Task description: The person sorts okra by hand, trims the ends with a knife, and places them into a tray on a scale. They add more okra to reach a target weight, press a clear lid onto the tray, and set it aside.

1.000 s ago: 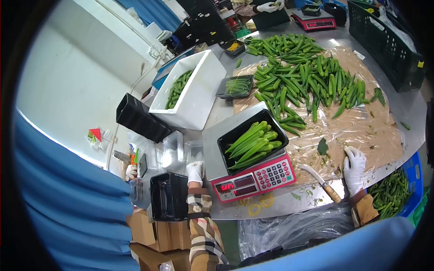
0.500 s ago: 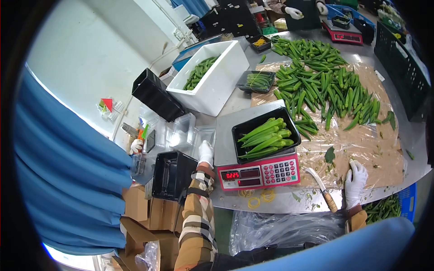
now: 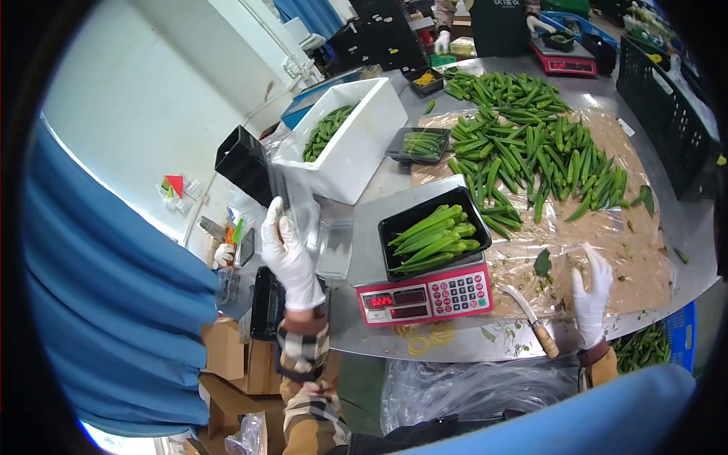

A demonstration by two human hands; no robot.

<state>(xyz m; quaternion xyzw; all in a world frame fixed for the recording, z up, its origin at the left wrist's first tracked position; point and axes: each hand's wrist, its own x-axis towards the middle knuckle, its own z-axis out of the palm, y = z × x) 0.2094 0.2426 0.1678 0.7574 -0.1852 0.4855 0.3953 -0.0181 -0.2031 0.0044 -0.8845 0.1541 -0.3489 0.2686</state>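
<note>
My left hand (image 3: 288,258), in a white glove, grips a clear plastic lid (image 3: 294,189), raised and blurred by motion. Below it lie more clear plastic lids (image 3: 334,250) and a black tray (image 3: 267,303). A black tray (image 3: 385,239) of okra (image 3: 436,239) rests on a red digital scale (image 3: 462,292), whose display appears to read 0.225. My right hand (image 3: 594,292), also gloved, is open with its fingers apart over the plastic-covered cardboard (image 3: 637,273). To its left lies a curved knife (image 3: 542,334) with a wooden handle.
Loose okra (image 3: 546,152) is heaped across the table's far side. A white foam box (image 3: 356,171) holds more okra, beside a wrapped tray (image 3: 418,144). Rubber bands (image 3: 421,341) lie near the front edge. Across the table, another person's gloved hands (image 3: 443,42) are visible.
My left hand has lifted up and left from the clear plastic pile, bringing a lid with it. My right hand's fingers have spread. The view has shifted slightly.
</note>
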